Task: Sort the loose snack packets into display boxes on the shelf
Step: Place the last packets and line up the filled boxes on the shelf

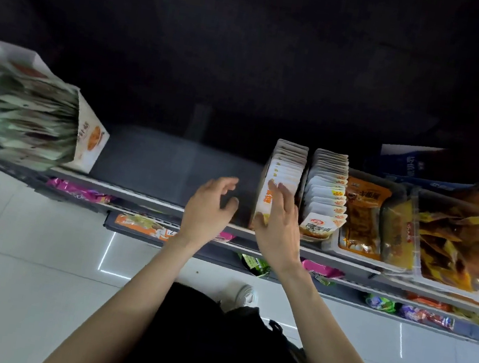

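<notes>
A white display box packed with white and orange snack packets stands on the grey shelf. My right hand lies against its front left side with straight fingers. My left hand hovers just left of the box over bare shelf, fingers loosely spread, holding nothing. A second row of white packets stands right beside the box.
A white box of green packets stands at the shelf's left end. Clear trays of orange and brown packets and yellow packets fill the right. Lower shelves hold pink and green packets. White tiled floor lies below.
</notes>
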### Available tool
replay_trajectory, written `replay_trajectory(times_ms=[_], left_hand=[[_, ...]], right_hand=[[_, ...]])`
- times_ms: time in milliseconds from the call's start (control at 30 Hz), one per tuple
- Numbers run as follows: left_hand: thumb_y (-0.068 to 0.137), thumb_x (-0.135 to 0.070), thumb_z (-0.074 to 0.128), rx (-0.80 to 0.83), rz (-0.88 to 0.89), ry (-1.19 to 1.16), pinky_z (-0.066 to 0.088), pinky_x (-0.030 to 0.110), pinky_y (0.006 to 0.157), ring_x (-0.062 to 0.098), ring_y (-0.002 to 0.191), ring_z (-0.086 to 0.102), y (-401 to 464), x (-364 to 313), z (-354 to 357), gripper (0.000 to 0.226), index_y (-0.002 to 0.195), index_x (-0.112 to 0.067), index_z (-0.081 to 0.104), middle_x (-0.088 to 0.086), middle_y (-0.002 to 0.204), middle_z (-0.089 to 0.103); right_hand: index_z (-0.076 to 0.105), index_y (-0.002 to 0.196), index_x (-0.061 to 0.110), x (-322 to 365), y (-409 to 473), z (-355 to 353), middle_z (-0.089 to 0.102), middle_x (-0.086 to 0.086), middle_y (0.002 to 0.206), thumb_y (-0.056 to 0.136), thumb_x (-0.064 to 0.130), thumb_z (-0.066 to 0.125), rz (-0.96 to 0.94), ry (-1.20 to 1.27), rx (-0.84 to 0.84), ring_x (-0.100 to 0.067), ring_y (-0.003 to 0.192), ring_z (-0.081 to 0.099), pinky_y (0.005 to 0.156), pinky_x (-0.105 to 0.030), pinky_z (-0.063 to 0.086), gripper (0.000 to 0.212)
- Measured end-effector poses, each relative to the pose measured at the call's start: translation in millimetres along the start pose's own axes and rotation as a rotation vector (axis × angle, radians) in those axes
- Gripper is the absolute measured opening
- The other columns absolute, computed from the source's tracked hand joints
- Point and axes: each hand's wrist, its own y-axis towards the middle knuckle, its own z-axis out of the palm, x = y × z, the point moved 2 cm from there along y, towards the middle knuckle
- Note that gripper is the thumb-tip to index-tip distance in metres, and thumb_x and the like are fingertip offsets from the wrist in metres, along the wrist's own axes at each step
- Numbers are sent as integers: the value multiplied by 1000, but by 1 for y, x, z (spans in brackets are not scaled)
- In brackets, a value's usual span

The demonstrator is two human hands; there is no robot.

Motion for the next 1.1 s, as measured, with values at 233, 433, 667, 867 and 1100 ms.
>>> replay_trajectory(times_ms=[233,433,667,867,1100], left_hand=[[84,-35,49,-539,78,71,48,34,76,15,81,60,-33,85,-146,32,109,-21,61,-8,88,63],[70,-19,70,-610,23,309,35,47,101,31,123,38,-35,184,-247,67,132,-12,45,13,133,47],[69,-24,77,-119,82,679,-3,47,115,23,145,-11,-9,236,-270,114,149,-36,-4,0,159,-6],[68,-19,79,-231,124,733,3,52,115,28,146,4,3,240,-271,105,149,-30,14,4,158,10],[69,-43,78,-213,114,819,-5,63,108,28,146,-4,15,222,-260,110,150,-33,5,2,159,-1]], right_hand=[[67,107,17,102,19,77,69,4,105,92,13,56,-36,224,327,-8,95,64,92,-19,47,20],[63,110,22,210,51,163,66,9,93,92,25,58,-34,370,290,-5,85,62,79,-20,47,20],[48,129,15,264,100,225,64,-1,116,91,23,60,84,406,227,-20,101,63,88,-31,49,41],[41,136,20,263,115,250,69,-8,107,92,13,56,93,360,186,-29,91,66,85,-40,53,46],[50,126,14,260,122,242,70,-12,82,89,7,49,25,194,21,-32,76,65,76,-42,53,38]])
